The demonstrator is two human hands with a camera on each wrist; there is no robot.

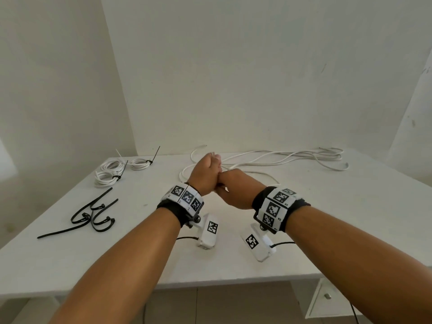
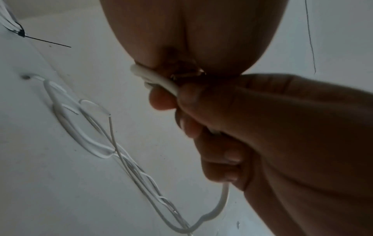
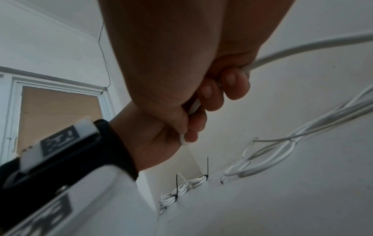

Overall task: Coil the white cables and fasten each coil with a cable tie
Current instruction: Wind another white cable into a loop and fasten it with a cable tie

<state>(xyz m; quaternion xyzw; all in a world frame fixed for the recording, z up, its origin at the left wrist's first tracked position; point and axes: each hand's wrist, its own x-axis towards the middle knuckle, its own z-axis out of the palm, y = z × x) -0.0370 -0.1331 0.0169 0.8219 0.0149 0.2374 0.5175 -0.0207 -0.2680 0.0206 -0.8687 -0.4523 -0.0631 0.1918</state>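
Observation:
Both my hands meet above the middle of the white table [image 1: 315, 218]. My left hand [image 1: 205, 171] is a fist around the white cable [image 2: 155, 78], which sticks out beside the palm [image 2: 181, 39]. Touching it, my right hand [image 1: 233, 192] curls its fingers [image 2: 220, 115] round the same cable [image 3: 302, 47], which runs off to the right. A length hangs below the right hand [image 2: 222, 202]. The rest of the cable [image 1: 280, 160] lies loose in long loops along the back of the table.
Two finished white coils [image 1: 108, 173] [image 1: 140, 164], each bound with a black tie, lie at the back left. Several loose black cable ties [image 1: 93, 213] lie at the left. A white drawer unit [image 1: 327, 298] stands under the table's right side. Walls close in behind and left.

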